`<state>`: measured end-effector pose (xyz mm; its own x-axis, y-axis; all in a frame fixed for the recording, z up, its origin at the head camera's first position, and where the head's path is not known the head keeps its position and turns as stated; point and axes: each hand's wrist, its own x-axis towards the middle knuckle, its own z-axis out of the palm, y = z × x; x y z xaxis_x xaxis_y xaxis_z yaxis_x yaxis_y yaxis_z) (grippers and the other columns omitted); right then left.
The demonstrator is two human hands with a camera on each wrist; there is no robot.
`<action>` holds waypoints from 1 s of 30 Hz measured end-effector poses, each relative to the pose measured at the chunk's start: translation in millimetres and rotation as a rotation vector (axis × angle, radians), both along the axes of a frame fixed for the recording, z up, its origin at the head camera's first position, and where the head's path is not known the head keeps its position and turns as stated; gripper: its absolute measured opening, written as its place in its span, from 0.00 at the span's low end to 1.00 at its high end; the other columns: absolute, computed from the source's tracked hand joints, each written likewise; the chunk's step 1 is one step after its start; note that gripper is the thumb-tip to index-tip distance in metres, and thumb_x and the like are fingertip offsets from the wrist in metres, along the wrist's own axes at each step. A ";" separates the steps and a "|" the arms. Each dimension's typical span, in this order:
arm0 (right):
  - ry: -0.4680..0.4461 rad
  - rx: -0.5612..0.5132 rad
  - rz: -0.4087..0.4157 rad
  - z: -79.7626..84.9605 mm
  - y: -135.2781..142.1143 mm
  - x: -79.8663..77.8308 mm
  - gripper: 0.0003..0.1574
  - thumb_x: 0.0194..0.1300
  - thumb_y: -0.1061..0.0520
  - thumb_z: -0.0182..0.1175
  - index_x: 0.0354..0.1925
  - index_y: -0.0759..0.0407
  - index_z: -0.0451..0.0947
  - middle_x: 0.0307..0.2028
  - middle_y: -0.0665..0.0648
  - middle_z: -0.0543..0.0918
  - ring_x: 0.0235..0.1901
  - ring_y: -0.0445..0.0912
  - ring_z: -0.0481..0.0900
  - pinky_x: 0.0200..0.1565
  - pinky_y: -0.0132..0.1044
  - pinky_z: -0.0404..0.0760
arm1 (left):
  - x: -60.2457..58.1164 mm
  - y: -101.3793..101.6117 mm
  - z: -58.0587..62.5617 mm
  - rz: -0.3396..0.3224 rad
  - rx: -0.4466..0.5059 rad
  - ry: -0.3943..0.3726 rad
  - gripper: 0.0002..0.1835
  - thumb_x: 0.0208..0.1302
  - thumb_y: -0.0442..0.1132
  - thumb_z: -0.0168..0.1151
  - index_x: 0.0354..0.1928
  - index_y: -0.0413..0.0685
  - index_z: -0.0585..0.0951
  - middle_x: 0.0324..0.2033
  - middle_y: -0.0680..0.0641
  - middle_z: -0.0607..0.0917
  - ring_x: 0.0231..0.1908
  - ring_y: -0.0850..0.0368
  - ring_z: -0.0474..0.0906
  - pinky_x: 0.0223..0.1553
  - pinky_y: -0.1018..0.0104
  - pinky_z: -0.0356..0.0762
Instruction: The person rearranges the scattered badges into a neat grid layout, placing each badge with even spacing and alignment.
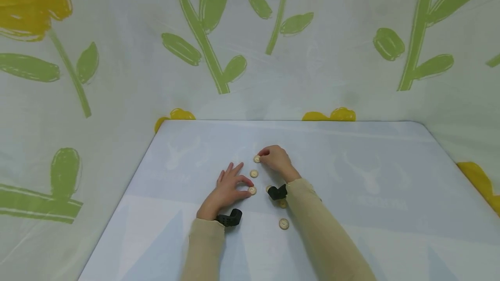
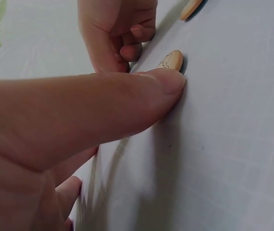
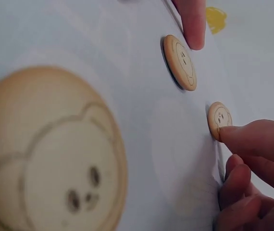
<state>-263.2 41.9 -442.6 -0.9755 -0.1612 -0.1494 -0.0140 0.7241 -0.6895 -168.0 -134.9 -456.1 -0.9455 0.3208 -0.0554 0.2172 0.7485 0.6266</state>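
Observation:
My left hand (image 1: 228,190) pinches a round, tan bear-face biscuit (image 1: 252,191) at its left edge between thumb and index finger, the other fingers spread. In the left wrist view the thumb covers much of that biscuit (image 2: 174,59). Farther up the table, my right hand (image 1: 276,159) pinches another bear-face biscuit (image 1: 257,159) by its right edge. The right wrist view shows the thumb on this biscuit's face (image 3: 219,119), the remaining fingers curled beneath. Between the two held biscuits lies a third one (image 1: 254,173), making a rough line away from me.
Under the right wrist, one biscuit (image 1: 268,189) is partly hidden by the black wrist camera (image 1: 278,192), and another (image 1: 282,204) by the sleeve. Nearer me lies a further biscuit (image 1: 284,223). The pale table (image 1: 351,237) meets a flower-print curtain (image 1: 332,77) at its far edge.

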 end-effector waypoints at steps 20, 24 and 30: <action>-0.062 0.039 0.105 1.2 5.7 -4.7 0.19 0.57 0.59 0.55 0.46 0.42 0.79 0.40 0.52 0.75 0.38 0.47 0.69 0.41 0.41 0.68 | -0.9 -0.7 -0.8 -0.005 -0.001 0.011 0.08 0.49 0.46 0.66 0.33 0.63 0.80 0.66 0.47 0.55 0.66 0.44 0.34 0.60 0.44 0.30; -0.060 0.066 0.169 3.3 6.3 -6.1 0.20 0.57 0.60 0.56 0.46 0.40 0.79 0.41 0.52 0.75 0.39 0.47 0.68 0.41 0.40 0.67 | -1.0 -1.0 -0.7 -0.002 -0.001 0.006 0.08 0.50 0.46 0.66 0.34 0.63 0.80 0.66 0.47 0.55 0.66 0.45 0.34 0.60 0.44 0.30; -0.025 0.090 0.185 2.2 4.5 -7.3 0.16 0.57 0.57 0.58 0.42 0.40 0.81 0.42 0.49 0.76 0.39 0.46 0.69 0.43 0.40 0.68 | -1.0 -0.2 0.7 -0.004 0.005 0.015 0.08 0.49 0.46 0.66 0.34 0.61 0.80 0.66 0.46 0.55 0.66 0.44 0.34 0.60 0.43 0.30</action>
<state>-270.5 46.4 -440.4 -0.9265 -0.3222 -0.1946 -0.1364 0.7692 -0.6242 -168.9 -135.1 -455.4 -0.9449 0.3251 -0.0392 0.2301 0.7442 0.6271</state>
